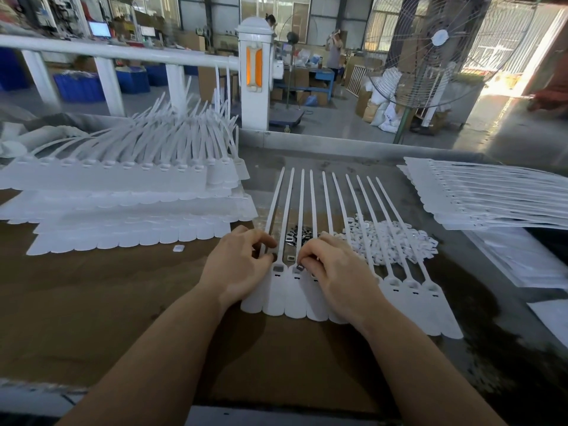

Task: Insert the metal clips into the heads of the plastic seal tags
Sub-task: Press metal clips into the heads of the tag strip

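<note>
Right hand [333, 269] grip pinches metal clip [299, 267] over seal tag head [297, 269]

A workshop hall with a grey concrete floor [338, 124]. A white railing [116, 52] runs to a white post [254, 75] bearing an orange reflector [254, 67]. A large wire-caged fan [439, 47] stands at right. Beyond are blue crates [80, 86], cardboard boxes [364, 103], white sacks [388, 116] and a blue workbench [322, 76]. Daylight enters through barred windows [381, 23].

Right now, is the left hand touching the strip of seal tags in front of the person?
Touching. The head view shows the left hand resting on the strip of seal tags at its left end, fingertips on the heads.
</note>
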Action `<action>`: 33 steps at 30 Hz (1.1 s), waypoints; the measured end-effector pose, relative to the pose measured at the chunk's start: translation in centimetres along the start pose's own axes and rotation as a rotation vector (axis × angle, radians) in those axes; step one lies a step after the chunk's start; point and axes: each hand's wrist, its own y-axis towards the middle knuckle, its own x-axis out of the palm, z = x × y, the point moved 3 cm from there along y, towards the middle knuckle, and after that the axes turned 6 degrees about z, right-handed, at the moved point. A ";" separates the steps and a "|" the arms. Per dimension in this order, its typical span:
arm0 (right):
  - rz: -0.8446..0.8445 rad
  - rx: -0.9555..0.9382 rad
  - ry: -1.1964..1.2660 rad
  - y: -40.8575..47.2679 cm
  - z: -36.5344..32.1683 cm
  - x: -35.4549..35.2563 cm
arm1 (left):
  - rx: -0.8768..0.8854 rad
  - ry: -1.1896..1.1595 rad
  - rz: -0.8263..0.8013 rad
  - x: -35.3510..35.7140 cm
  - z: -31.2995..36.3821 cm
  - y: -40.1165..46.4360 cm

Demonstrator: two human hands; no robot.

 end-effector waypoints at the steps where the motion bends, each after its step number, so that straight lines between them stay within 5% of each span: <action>1: 0.002 -0.025 -0.032 -0.1 -0.1 0.0 | -0.002 -0.002 0.000 0.0 0.0 0.0; 9: 0.038 -0.048 -0.070 -0.2 -0.5 -0.1 | -0.009 0.006 0.002 -0.1 -0.1 -0.1; 19: 0.314 0.233 0.051 -0.5 1.5 -1.8 | 0.039 -0.066 0.021 -0.4 0.3 -0.3; 33: 0.292 0.305 0.016 -0.5 2.1 -1.6 | 0.271 0.017 -0.159 0.2 1.6 -0.8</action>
